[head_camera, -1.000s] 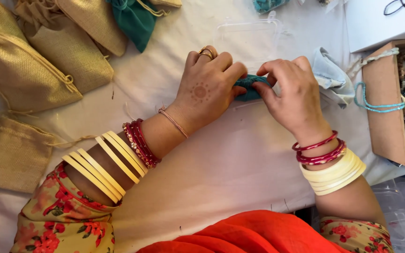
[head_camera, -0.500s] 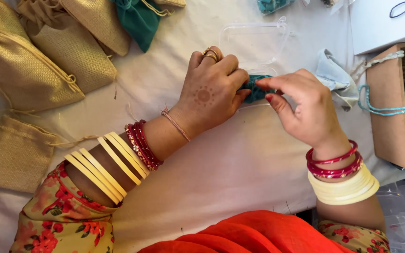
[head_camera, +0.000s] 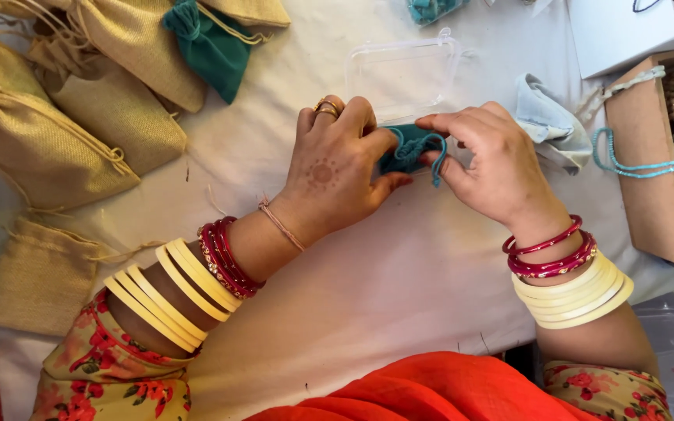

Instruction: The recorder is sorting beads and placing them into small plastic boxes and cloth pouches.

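Note:
A small teal drawstring pouch [head_camera: 406, 151] sits between my hands on the white cloth-covered table [head_camera: 399, 281]. My left hand [head_camera: 335, 171] grips its left side with the fingers curled over it. My right hand [head_camera: 487, 162] pinches the pouch's gathered top and its teal cord, which loops down between thumb and fingers. Both wrists carry red and cream bangles. Most of the pouch is hidden by my fingers.
Several tan burlap pouches [head_camera: 79, 117] and another teal pouch [head_camera: 211, 47] lie at the upper left. A clear plastic box [head_camera: 401, 72] is behind my hands. A grey-blue pouch [head_camera: 549, 125] and a cardboard box [head_camera: 649, 187] of beaded strings stand at the right.
My right hand has shifted a little to the right and pulled the teal cord out into a visible loop. My left hand has stayed on the pouch.

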